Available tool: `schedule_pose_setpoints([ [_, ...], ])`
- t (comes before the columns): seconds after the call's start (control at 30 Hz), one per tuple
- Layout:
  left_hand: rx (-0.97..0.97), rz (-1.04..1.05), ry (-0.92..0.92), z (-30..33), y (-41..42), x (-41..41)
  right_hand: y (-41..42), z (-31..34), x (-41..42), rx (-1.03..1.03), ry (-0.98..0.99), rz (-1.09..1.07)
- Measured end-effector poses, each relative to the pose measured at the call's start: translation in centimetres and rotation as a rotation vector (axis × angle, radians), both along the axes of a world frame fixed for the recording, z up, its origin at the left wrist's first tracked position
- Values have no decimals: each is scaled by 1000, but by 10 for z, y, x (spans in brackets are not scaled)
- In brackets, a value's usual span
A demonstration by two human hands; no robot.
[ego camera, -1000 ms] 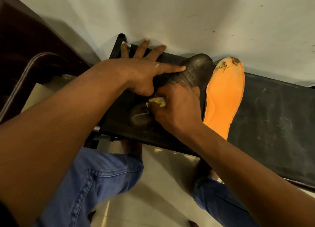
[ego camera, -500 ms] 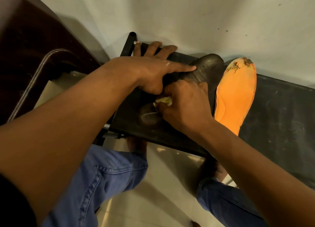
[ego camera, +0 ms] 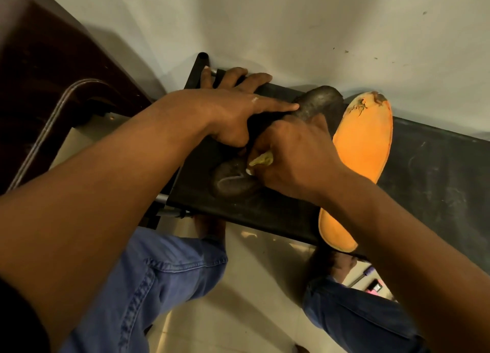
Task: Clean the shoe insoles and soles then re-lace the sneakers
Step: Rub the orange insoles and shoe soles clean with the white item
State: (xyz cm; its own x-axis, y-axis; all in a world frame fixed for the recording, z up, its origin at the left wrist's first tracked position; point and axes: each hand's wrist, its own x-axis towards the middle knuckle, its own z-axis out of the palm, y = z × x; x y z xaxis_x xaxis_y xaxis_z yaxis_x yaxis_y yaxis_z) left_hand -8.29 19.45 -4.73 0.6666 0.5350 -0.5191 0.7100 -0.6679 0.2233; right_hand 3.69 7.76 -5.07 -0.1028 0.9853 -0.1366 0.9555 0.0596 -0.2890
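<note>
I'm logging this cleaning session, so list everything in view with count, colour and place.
dark grey foam insole: one, dark grey, flat on the bench under both hands.
orange foam insole: one, orange with a torn toe, right of the dark one, heel past the bench's near edge.
small yellowish cloth wad: one, yellowish, in the right hand.
black fabric bench: one, black, against the wall.
dark brown wooden furniture: one, far left.
blue jeans: one pair, below the bench.
left hand: pressing the dark insole, fingers straight.
right hand: gripping the cloth on the insole.
</note>
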Motion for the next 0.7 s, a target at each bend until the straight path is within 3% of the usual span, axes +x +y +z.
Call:
schedule_pose_setpoints([
  [0.27,-19,0,-14,1,2,-1,-12,-16,-21,45,242,-118],
  [0.47,-29,-10,-10,-3,5,-4,0,2,6,-71,53,-22],
  [0.7,-52,14,-22,-1,4,-3,-13,-13,-15,10,208,-66],
])
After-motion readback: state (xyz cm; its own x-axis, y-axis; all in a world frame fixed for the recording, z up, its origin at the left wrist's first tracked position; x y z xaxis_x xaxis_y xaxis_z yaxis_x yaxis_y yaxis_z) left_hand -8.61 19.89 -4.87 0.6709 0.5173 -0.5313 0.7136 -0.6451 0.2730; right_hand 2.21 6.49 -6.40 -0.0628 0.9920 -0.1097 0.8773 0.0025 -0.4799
